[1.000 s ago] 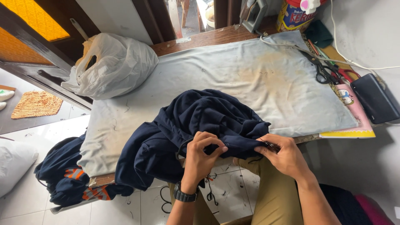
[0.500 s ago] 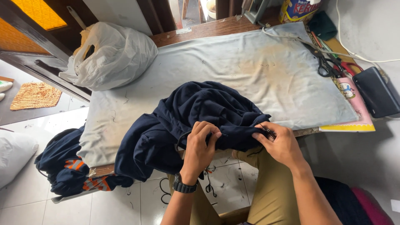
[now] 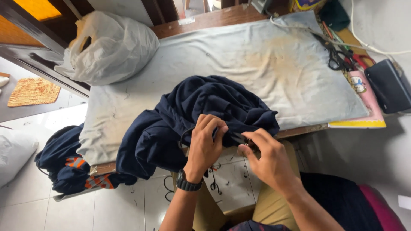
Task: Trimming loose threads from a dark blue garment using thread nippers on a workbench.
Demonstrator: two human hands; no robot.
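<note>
Grey, stained padding (image 3: 257, 68) covers the worktable, and at its near edge both hands work on a navy garment (image 3: 205, 111) heaped there. The left hand (image 3: 205, 145), a black watch (image 3: 188, 185) on its wrist, has its fingers curled shut, pinching a fold of the navy cloth at the table's edge. The right hand (image 3: 265, 158) is just beside it, fingers bent and closed around a small dark thing at the cloth's hem; what that thing is cannot be told. The garment spills from the pad's middle down over the front edge, part of it hanging toward the floor. Below the left end of the table more dark cloth with orange stripes (image 3: 72, 167) lies piled on the white tiles. At the far left corner of the pad sits a white plastic bag (image 3: 115, 47). Along the right edge lie black scissors (image 3: 336, 57), a pink and yellow board (image 3: 364, 98) and a black pouch (image 3: 389, 85), well apart from the hands.
</note>
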